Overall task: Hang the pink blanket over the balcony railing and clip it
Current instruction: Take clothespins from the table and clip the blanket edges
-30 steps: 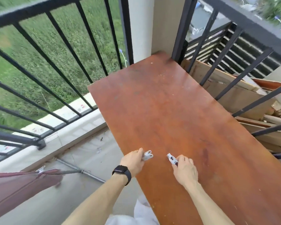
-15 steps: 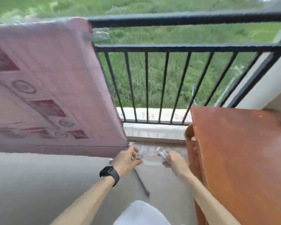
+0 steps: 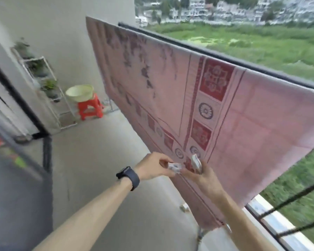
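Note:
The pink blanket (image 3: 170, 84), patterned with red squares and round motifs, hangs draped over the black balcony railing (image 3: 243, 65) and runs from upper left to right. In front of its lower part, my left hand (image 3: 152, 166), with a dark watch on the wrist, pinches a white clip (image 3: 175, 167). My right hand (image 3: 203, 176) is beside it and holds another white clip (image 3: 196, 163) upright. The two hands nearly touch. Neither clip is on the blanket.
A red stool (image 3: 90, 109) carrying a pale green basin (image 3: 79, 92) stands at the far wall beside a white plant rack (image 3: 43, 84). A dark door frame (image 3: 16, 98) lies to the left. Bare concrete floor (image 3: 101, 160) stretches between. Railing bars (image 3: 288, 201) continue at lower right.
My view has swung left from the wooden table to the hung blanket. Both hands kept their clips and came closer together in front of the blanket.

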